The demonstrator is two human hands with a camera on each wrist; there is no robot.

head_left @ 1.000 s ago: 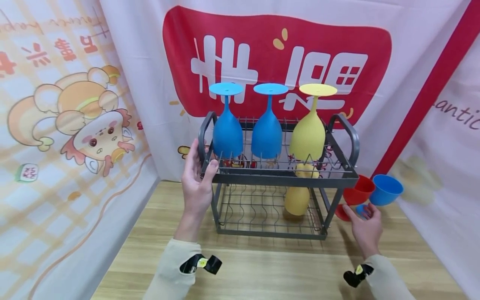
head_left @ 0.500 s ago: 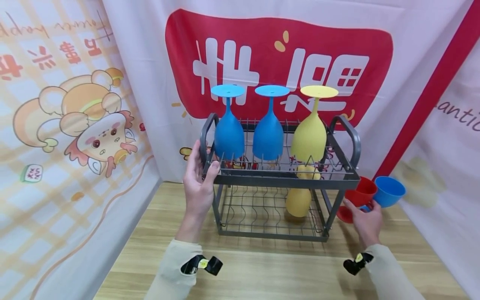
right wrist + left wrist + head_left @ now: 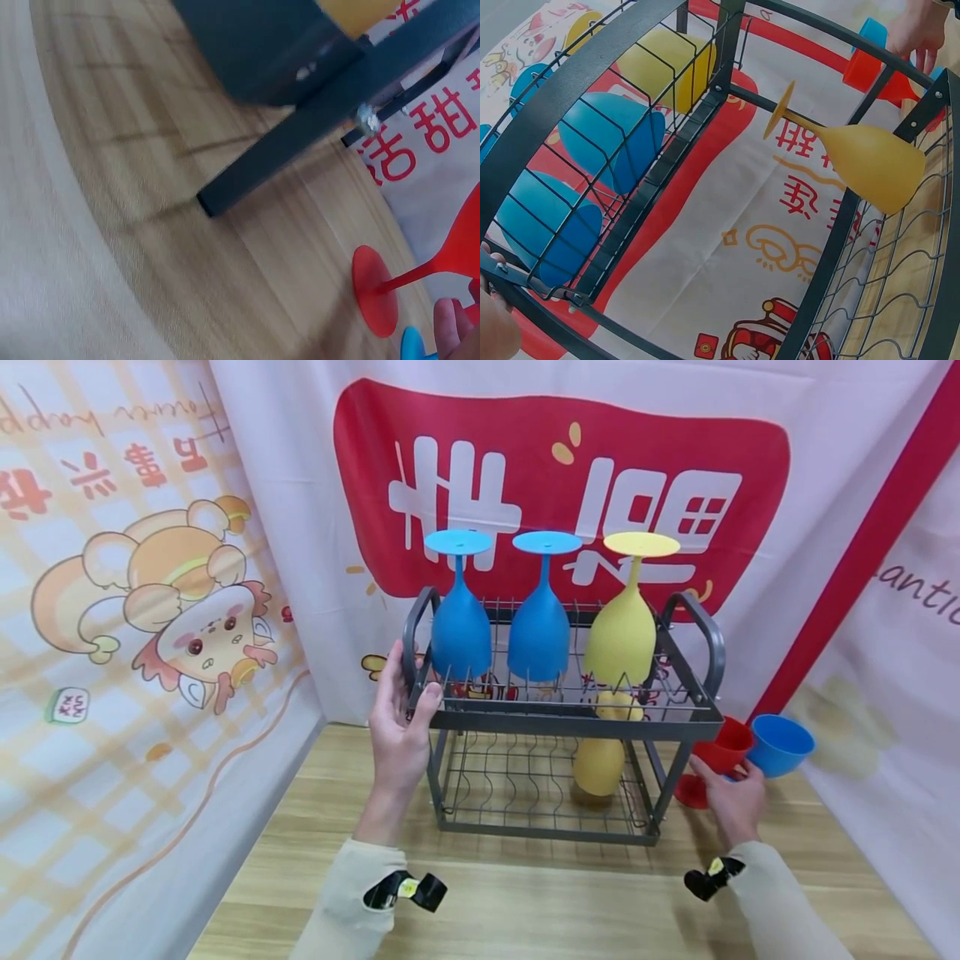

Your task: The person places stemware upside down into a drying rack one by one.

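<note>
At rack edge [image 3: 525,722], left hand [image 3: 399,731] gripping; blue goblet [image 3: 461,633] close.

Stemmed matte goblets [image 3: 539,639] numbered six: three blue goblets [image 3: 461,635], two yellow goblets [image 3: 621,639], one red goblet [image 3: 726,747]. One dark-grey metal wire rack [image 3: 566,721] had two tiers [image 3: 547,833] and two curved handles [image 3: 717,656]. Two bare hands [image 3: 397,735], two black wrist-worn devices [image 3: 430,892] and one light wood-grain tabletop [image 3: 525,910] were visible.
</note>
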